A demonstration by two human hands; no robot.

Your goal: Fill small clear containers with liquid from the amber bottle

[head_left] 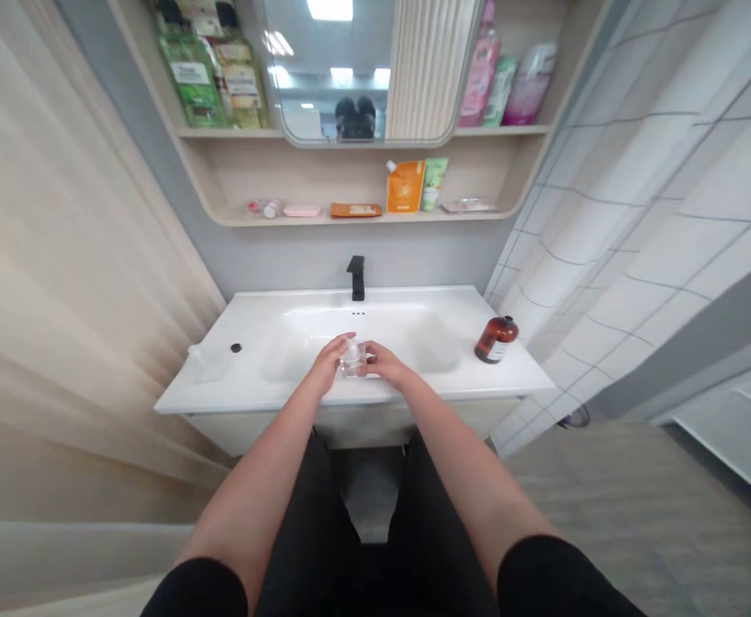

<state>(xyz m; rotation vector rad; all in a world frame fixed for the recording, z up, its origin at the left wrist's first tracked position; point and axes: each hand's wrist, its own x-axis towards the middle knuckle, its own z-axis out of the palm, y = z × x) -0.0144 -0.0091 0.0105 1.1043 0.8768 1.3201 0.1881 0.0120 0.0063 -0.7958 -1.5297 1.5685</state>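
- Clear, see-through and squat, a small container (pixel 351 360) sits between the two hands, held up over the near part of the basin; its finer details are blurred.
- The left grip (pixel 330 358) is partly closed, cupped against the container's left side, with fingers reaching along its far edge.
- The right grip (pixel 381 361) is closed further, thumb and fingers bent onto the container's right side.
- Below both grips spreads a white, glossy, rectangular basin (pixel 423 343), set into a white table (pixel 517 387) that runs out to either side of them.
- Left of the left grip lies a small, round, black disc (pixel 236 348); farther left, near the table's end, is a pale, see-through object (pixel 209 365), too faint to make out.
- Well to the right of the right grip is an amber-brown bottle with a dark top and a white label (pixel 496 339).
- Straight beyond the grips rises a black, angular tap (pixel 357 280).
- Farther beyond and above them, a pale, wood-toned shelf (pixel 273 221) carries, left to right, a flat pink item (pixel 302 211), a flat orange packet (pixel 356 210), an orange pouch with a white cap (pixel 405 187) and a light-green tube (pixel 434 183).
- Highest above the grips is a round-cornered mirror (pixel 363 77).
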